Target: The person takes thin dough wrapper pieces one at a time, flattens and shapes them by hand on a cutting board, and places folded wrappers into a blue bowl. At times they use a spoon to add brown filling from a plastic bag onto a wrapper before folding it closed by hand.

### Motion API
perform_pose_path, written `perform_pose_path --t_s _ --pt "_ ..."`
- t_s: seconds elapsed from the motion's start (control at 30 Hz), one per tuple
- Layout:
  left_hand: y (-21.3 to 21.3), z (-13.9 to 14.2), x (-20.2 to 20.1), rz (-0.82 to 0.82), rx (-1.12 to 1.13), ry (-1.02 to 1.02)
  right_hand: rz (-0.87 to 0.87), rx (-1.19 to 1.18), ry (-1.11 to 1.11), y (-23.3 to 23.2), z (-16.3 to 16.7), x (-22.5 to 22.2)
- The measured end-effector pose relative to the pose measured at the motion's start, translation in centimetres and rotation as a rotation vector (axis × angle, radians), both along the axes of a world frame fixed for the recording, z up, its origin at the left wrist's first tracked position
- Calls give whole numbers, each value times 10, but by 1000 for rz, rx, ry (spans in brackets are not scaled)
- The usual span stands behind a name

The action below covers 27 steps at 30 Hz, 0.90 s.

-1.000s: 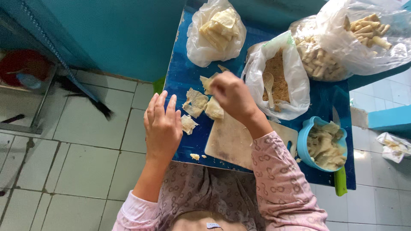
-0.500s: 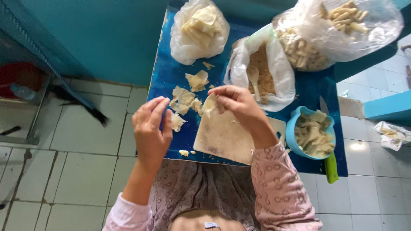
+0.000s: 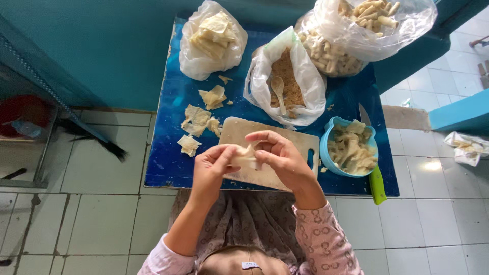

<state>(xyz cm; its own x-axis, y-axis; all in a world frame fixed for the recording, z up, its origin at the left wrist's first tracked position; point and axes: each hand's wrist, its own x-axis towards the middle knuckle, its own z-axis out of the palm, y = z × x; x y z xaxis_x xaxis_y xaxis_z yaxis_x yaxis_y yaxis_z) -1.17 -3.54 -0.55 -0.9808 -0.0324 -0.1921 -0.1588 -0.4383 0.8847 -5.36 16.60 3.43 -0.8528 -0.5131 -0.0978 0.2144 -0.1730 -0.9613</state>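
Blue tabletop point(image 3: 168, 168) against a teal wall carries a cutting board point(image 3: 239, 133), where both hands point(image 3: 254, 163) pinch a pale wrapper point(image 3: 246, 155), a blue bowl point(image 3: 331, 133) at three o'clock.

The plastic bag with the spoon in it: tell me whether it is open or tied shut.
Open. The plastic bag has its mouth spread wide, showing brown crumbs and a pale spoon lying inside.

pale dough wrapper point(image 3: 246, 155), folded, pinched above cutting board
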Motion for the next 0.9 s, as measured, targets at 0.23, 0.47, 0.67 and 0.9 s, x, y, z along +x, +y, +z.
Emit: perform_pose_path --t_s 0.23,0.47,0.67,0.9 --pt "1 -5 -10 -94 136 -112 -3 133 -119 13 -29 -5" --pt "-1 2 -30 -124 -480 395 -385 603 711 11 -19 -2" --pt "-24 7 -23 -365 -1252 830 -249 952 1167 14 -9 26" --pt "-22 15 2 -78 -1133 679 -653 947 881 48 -9 74"
